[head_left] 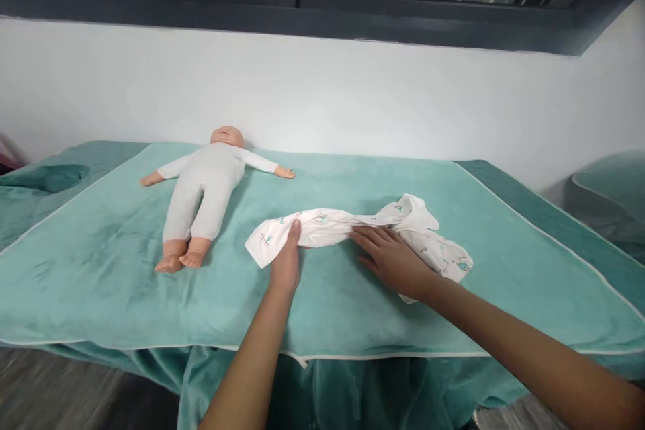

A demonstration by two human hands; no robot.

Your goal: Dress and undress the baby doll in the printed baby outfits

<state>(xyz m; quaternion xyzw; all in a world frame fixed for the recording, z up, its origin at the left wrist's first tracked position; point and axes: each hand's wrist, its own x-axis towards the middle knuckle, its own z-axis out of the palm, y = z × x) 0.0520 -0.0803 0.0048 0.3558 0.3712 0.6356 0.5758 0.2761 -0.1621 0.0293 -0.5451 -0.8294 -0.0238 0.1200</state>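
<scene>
A white printed baby garment (353,225) lies crumpled across the middle of a teal blanket (101,275). My left hand (286,256) pinches the garment's left end, thumb on top. My right hand (390,256) lies flat on the cloth's middle, fingers stretched out and pointing left. A baby doll (204,188) in a pale grey suit lies on its back to the left, arms spread, feet toward me, apart from both hands.
The blanket covers a table or bed against a white wall (353,94); its white-piped front edge (151,344) hangs toward me. A darker teal cover (559,228) shows at the right, a teal cushion (48,177) at far left. A dark window frame (282,7) runs above.
</scene>
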